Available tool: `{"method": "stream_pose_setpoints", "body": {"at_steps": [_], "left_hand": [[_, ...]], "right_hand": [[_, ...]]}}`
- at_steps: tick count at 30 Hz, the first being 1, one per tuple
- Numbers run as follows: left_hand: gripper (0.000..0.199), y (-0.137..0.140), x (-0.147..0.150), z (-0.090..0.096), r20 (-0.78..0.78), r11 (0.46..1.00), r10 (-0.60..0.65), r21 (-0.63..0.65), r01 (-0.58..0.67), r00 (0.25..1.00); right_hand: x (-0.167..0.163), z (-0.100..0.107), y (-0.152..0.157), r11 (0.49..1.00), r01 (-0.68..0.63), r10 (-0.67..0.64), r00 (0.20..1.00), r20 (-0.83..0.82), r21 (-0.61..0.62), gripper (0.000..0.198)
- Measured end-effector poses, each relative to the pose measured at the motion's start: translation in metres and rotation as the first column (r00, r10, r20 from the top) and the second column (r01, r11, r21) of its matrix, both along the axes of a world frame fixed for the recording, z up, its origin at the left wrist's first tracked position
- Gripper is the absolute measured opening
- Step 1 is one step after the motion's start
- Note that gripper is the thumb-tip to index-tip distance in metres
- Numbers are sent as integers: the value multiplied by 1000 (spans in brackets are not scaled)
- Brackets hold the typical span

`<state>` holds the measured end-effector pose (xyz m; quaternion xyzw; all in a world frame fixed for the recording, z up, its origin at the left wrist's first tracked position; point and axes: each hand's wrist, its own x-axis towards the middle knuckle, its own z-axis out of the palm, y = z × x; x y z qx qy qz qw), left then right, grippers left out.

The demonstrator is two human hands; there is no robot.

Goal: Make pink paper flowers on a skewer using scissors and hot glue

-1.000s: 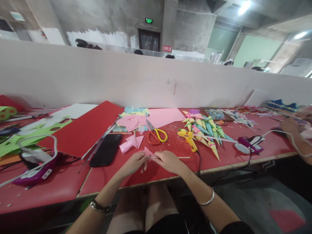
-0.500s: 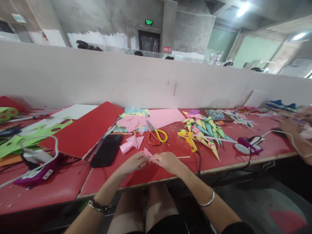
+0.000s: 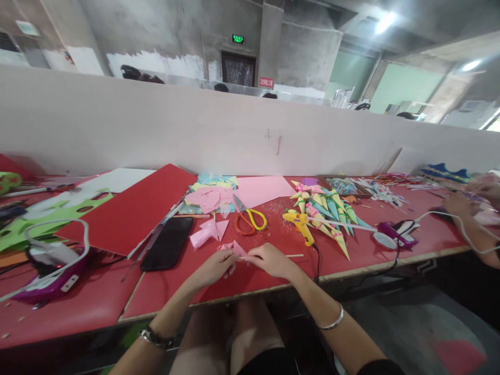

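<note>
Near the table's front edge, my left hand (image 3: 217, 266) has its fingers closed on a small pointed piece of pink paper (image 3: 238, 249). My right hand (image 3: 272, 261) is pinched round a thin pale stick (image 3: 295, 255), whose far end sticks out to the right. Stick and paper meet between my fingertips; the exact contact is hidden. Just beyond lie scissors (image 3: 257, 220) with one red and one yellow handle, and a pink rolled paper piece (image 3: 201, 237). A yellow glue gun (image 3: 302, 227) rests to the right.
A black phone (image 3: 167, 244) and a large red sheet (image 3: 133, 211) lie left. Behind the scissors are pink paper cutouts (image 3: 209, 199). Several paper cones (image 3: 324, 208) are piled right, beside a purple power strip (image 3: 396, 234). A co-worker's hand (image 3: 461, 204) is at far right.
The pink paper now shows more above my left fingers, and my hands have shifted slightly against each other. The whole view has moved a little.
</note>
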<state>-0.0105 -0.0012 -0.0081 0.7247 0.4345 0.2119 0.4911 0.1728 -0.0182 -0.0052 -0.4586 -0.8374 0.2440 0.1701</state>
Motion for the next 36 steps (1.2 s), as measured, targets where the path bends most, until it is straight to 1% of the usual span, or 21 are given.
{"method": "stream_pose_setpoints", "body": {"at_steps": [4, 6, 8, 12, 16, 20, 22, 24, 25, 27, 28, 32, 36], "left_hand": [[32, 0, 1, -4, -24, 992, 29, 122, -26, 999], [27, 0, 1, -5, -30, 984, 44, 176, -38, 999], [26, 1, 1, -7, -36, 978, 40, 204, -32, 999], [34, 2, 1, -10, -44, 974, 18, 224, -7, 999], [38, 2, 1, -10, -54, 973, 34, 231, -21, 998], [41, 0, 0, -8, -54, 977, 51, 210, -38, 997], [42, 1, -1, -8, -45, 982, 64, 180, -55, 997], [46, 2, -1, -9, -30, 988, 79, 138, -74, 996], [48, 4, -1, -9, -23, 990, 85, 115, -82, 996], [52, 6, -1, -12, -14, 993, 92, 73, -90, 996], [53, 8, -1, -13, -12, 994, 93, 57, -92, 996], [58, 10, 0, -18, -14, 993, 102, 56, -101, 995], [61, 9, -1, -21, -28, 982, 112, 155, -106, 993]], "right_hand": [[4, 0, 3, 993, -44, 31, 992, -125, -108, 37], [6, -1, 4, 987, -61, 38, 987, -156, -149, 36], [6, -1, 4, 981, -77, 46, 984, -174, -178, 36], [6, -3, 3, 978, -77, 39, 981, -192, -194, 34], [4, -5, 2, 982, -76, 44, 982, -181, -172, 28], [0, -3, 0, 991, -68, 52, 989, -141, -112, 27], [-4, -2, -3, 998, -29, 22, 992, -123, -62, 27], [-9, -3, -6, 996, 41, -40, 999, -18, 79, 28], [-12, -4, -8, 984, 65, -76, 995, 57, 166, 29], [-18, -7, -10, 949, 61, -128, 971, 201, 309, 28], [-20, -9, -11, 939, 42, -134, 959, 249, 342, 28], [-26, -13, -13, 943, 11, -119, 945, 304, 333, 28], [-26, -11, -11, 956, 34, -128, 941, 313, 290, 28]]}}
